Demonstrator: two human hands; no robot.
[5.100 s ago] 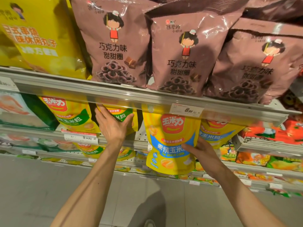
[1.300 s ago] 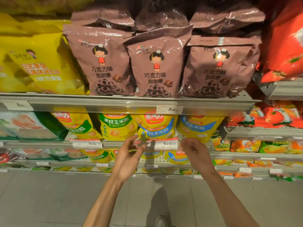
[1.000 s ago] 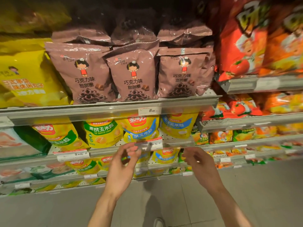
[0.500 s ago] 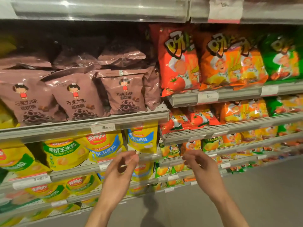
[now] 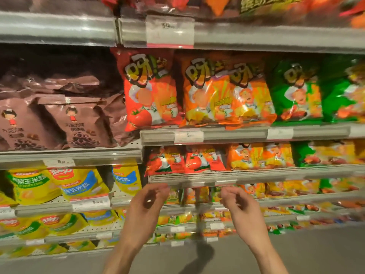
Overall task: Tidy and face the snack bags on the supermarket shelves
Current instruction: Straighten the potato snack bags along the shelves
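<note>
Both hands hang empty with loosely curled fingers, left hand (image 5: 147, 202) and right hand (image 5: 240, 204) level, probably poised between bags. Just above them a shelf (image 5: 256, 176) holds small tomato bags (image 5: 185, 160); higher up stand large red (image 5: 150, 89), orange (image 5: 227, 93) and green bags (image 5: 296, 91), facing outward.

Two bare forearms, no sleeves, watch or bands visible, end in the left hand (image 5: 145, 206) and right hand (image 5: 240, 207); detail is motion-blurred.
</note>
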